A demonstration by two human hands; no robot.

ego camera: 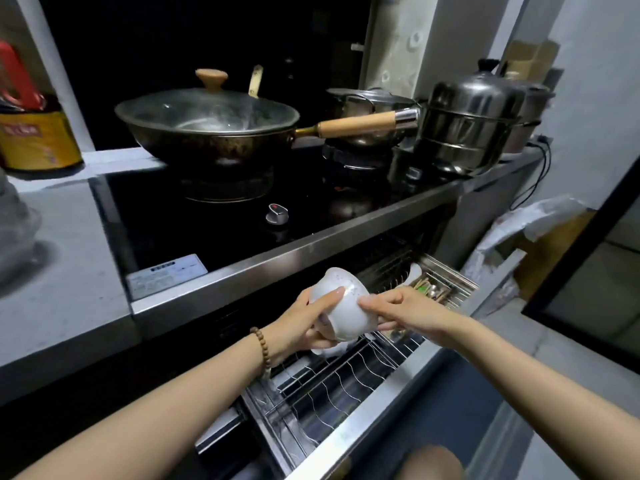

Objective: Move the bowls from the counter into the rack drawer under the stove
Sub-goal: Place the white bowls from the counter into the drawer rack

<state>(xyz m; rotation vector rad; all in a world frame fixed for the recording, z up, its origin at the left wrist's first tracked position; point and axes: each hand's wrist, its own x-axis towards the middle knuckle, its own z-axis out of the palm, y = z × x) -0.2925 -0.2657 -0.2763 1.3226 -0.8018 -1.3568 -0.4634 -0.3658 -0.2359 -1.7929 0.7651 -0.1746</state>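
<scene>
Plain white bowl [341,308], tipped sideways. Left hand [301,323] curls round its wall; right hand [412,313] pinches the opposite side. Rack drawer [346,386] directly beneath fingers. Count: two; second bowl [330,349] half-hidden under left fingers.

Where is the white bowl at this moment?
Head view, lower centre: the white bowl is held tilted between the left hand and right hand, just above the open rack drawer under the stove.
</scene>
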